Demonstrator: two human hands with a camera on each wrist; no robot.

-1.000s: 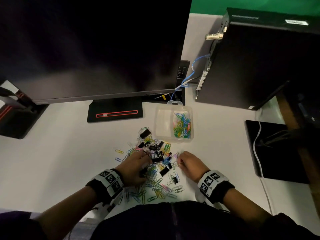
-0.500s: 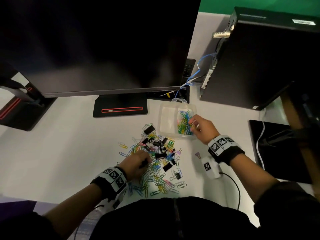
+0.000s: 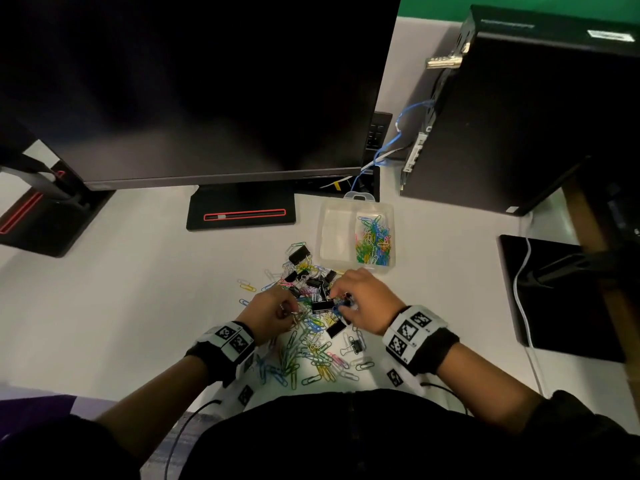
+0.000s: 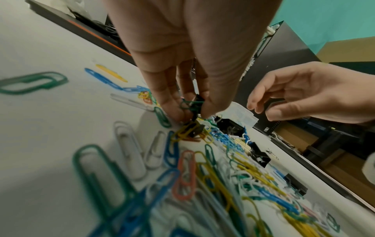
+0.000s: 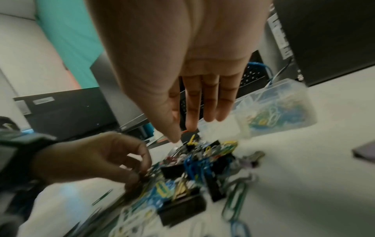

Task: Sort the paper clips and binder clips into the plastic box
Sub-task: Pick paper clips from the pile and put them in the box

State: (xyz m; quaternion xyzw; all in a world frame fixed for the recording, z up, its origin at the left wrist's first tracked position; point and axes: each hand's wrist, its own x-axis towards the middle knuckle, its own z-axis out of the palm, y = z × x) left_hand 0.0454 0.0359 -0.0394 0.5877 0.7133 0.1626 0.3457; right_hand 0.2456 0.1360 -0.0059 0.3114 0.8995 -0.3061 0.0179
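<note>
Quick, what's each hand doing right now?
Left hand: pinching a few clips from the pile.
Right hand: open, fingers straight, holding nothing.

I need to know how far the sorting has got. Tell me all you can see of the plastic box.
The plastic box is clear, rectangular and open-topped, with a small hang tab at its far edge. It sits flat on the white desk, just beyond the loose pile. A divider splits it in two: the right compartment holds coloured paper clips, while the left looks empty. No binder clips show inside. Neither hand touches it.
</note>
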